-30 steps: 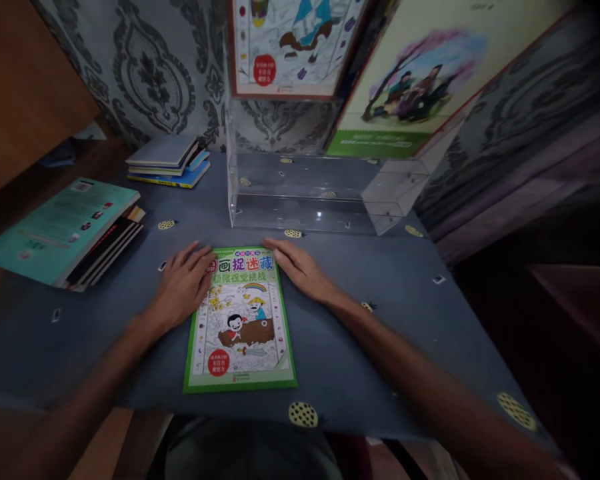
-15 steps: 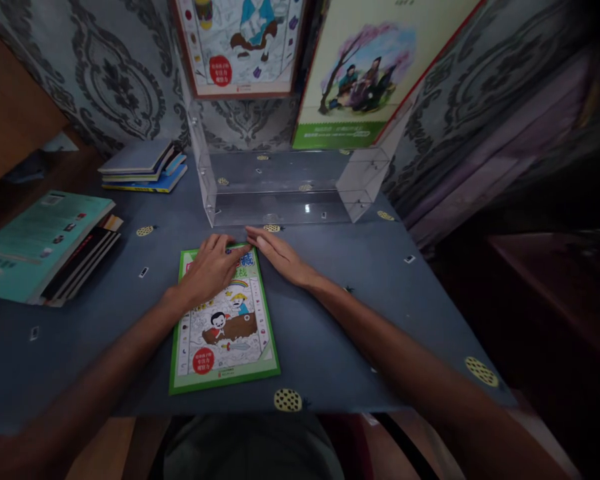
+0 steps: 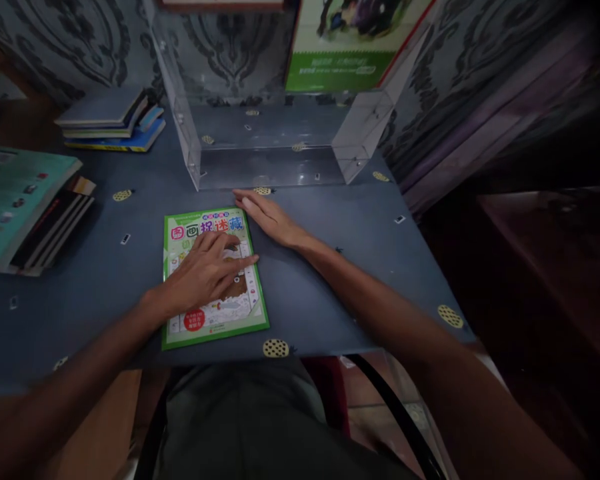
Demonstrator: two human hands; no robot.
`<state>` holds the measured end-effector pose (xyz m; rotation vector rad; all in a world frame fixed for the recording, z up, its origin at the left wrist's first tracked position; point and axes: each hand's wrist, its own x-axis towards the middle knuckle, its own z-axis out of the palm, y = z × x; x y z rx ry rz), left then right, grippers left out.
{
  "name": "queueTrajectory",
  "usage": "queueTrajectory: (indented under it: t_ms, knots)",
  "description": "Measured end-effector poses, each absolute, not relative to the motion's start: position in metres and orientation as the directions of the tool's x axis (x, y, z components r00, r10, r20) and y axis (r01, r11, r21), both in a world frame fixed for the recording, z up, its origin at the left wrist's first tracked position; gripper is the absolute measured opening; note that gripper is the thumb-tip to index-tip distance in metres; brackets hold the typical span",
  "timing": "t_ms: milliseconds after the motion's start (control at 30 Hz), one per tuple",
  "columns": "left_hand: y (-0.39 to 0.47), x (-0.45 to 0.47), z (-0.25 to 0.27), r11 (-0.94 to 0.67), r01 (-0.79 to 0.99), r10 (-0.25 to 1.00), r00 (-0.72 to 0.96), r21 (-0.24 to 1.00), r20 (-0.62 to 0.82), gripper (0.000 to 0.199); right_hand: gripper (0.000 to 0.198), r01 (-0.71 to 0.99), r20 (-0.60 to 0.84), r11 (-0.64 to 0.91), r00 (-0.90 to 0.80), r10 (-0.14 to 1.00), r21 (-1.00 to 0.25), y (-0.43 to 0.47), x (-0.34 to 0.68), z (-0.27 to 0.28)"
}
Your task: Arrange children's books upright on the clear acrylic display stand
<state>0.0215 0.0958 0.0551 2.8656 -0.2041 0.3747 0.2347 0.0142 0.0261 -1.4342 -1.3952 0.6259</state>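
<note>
A green-bordered children's picture book (image 3: 220, 327) lies face up on the blue tablecloth, with colourful Chinese lettering at its top. Across the middle of its cover rests my left hand (image 3: 205, 270), palm down and fingers outstretched, hiding part of the drawing. Beside the book's upper right corner is my right hand (image 3: 267, 217). Its fingers are straight and together, with the hand on its edge on the cloth and nothing in it.
Behind the book stands a clear acrylic rack (image 3: 275, 167) with a green book (image 3: 335, 70) on it. To the left are a stack of books (image 3: 105, 120) and a pile with a teal cover (image 3: 25, 200). The tablecloth (image 3: 320, 320) ends near my lap.
My left hand has slid down from the top of the cover to its middle, uncovering the title. The right hand stays by the corner. The view has tilted downward.
</note>
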Motion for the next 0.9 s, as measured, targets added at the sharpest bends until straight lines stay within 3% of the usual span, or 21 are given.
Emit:
queueTrajectory:
  t_ms: [333,633,800,900]
  knots:
    - [0.039,-0.018,0.064,-0.933,-0.252,-0.190,0.952,0.258,0.242,0.040,0.060,0.620,0.285,0.129,0.160,0.945,-0.774,0.014,0.234,0.024]
    - [0.032,-0.028,0.065,-0.936,-0.261,-0.165,0.918,0.236,0.360,0.031,0.051,0.933,0.159,-0.058,0.121,0.980,-0.354,-0.013,0.168,0.033]
    - [0.036,-0.034,0.064,-0.911,-0.193,0.055,0.818,0.364,0.572,0.029,0.051,0.956,0.157,-0.145,0.189,0.969,-0.256,-0.055,0.127,0.036]
    - [0.047,-0.038,0.058,-0.912,0.099,0.329,0.754,0.397,0.568,0.029,0.054,0.964,0.168,-0.150,0.189,0.967,-0.220,-0.080,0.110,0.036]
